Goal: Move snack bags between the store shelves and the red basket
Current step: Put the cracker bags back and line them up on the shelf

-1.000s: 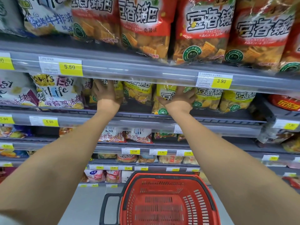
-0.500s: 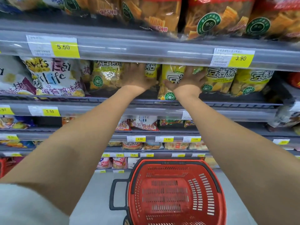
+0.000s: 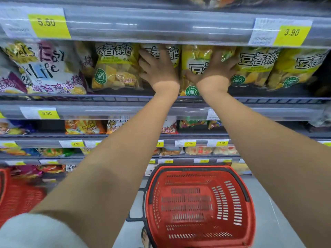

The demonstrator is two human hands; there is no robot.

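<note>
A row of yellow snack bags stands on the shelf [image 3: 268, 101] at hand height. My left hand [image 3: 158, 68] presses flat, fingers spread, on one yellow bag [image 3: 172, 54], most of which it hides. My right hand [image 3: 215, 68] lies on the front of the neighbouring yellow bag [image 3: 192, 67], thumb spread low and fingers reaching up to the right. Neither hand visibly wraps a bag. The red basket [image 3: 239, 203] sits on the floor below my arms, with nothing in it.
More yellow bags [image 3: 114, 67] stand left and right of my hands, and white bags [image 3: 46, 68] further left. The upper shelf edge [image 3: 161, 27] with price tags overhangs close above my fingers. A second red basket [image 3: 18, 196] shows at the lower left.
My left hand has slid right, from a bag further left to the bag beside my right hand. My right hand has stayed on its bag. The view has tilted downward.
</note>
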